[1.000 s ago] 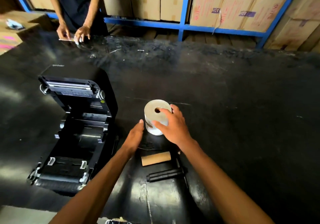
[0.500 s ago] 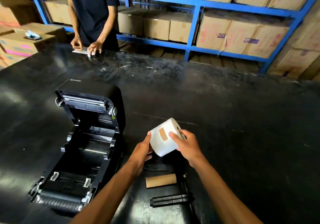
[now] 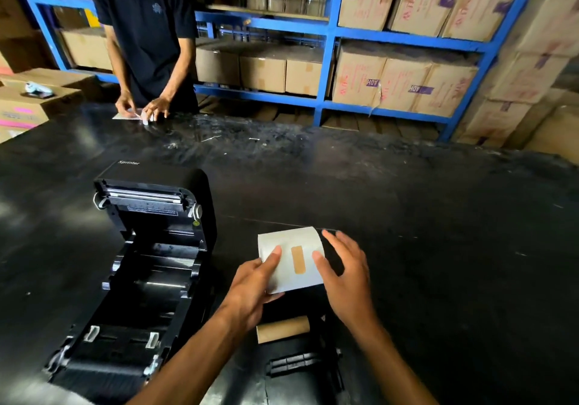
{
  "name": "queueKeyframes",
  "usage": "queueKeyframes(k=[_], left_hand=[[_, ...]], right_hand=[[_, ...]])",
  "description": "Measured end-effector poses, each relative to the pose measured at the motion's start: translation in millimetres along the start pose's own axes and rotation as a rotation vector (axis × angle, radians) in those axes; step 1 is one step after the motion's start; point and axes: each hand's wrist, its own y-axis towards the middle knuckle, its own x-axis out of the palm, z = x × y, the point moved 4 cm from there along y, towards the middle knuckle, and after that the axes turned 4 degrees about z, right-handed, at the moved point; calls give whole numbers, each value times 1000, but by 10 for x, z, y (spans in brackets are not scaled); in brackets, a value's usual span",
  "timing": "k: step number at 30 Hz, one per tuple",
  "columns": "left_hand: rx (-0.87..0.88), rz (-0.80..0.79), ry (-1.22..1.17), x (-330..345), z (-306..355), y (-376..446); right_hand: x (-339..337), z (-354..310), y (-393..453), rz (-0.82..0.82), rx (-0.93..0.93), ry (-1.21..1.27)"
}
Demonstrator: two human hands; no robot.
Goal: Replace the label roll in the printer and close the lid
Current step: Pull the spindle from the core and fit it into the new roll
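- Both hands on the white roll [image 3: 289, 259], held above the black counter [image 3: 438, 248], right of the printer [image 3: 141, 263].
- Left hand [image 3: 250, 288] fingers gripping its near-left corner.
- Right hand [image 3: 344, 276] fingers spread along its right side.
- Printer lid [image 3: 150, 195] stands open, bay bare.
- Brown core [image 3: 283, 329] and black spindle [image 3: 297, 362] lie below.
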Motion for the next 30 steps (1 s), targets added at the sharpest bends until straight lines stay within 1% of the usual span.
queueKeyframes(k=[2, 4, 8, 11, 16, 17, 20, 22, 24, 27, 28, 30], left_hand=[[75, -31, 26, 18, 65, -86], [149, -60, 43, 31, 133, -177], [225, -48, 44, 7, 204, -278], [235, -27, 42, -17, 209, -315], [230, -7, 64, -25, 168, -358], [224, -4, 69, -17, 159, -366], [173, 3, 54, 17, 147, -396], [114, 2, 45, 30, 141, -416], [51, 8, 31, 16, 129, -410], [-20, 72, -31, -48, 103, -370], [-35, 96, -46, -73, 92, -361], [-46, 121, -64, -118, 65, -347]], right_hand=[[5, -178, -43, -18, -147, -96], [41, -255, -99, -40, -195, -175], [-18, -363, -179, 118, -349, -227], [-39, -425, -232, 158, -403, -217], [-66, -425, -222, 109, -310, -134], [-71, -430, -216, 113, -327, -155], [-57, -454, -250, 125, -482, -267], [-43, -427, -312, 88, -512, -225], [-78, -388, -387, 82, -462, -80], [-181, -209, -455, 158, -287, 150], [-213, -75, -459, 182, -205, 169], [-278, 327, -449, 188, 13, 112]])
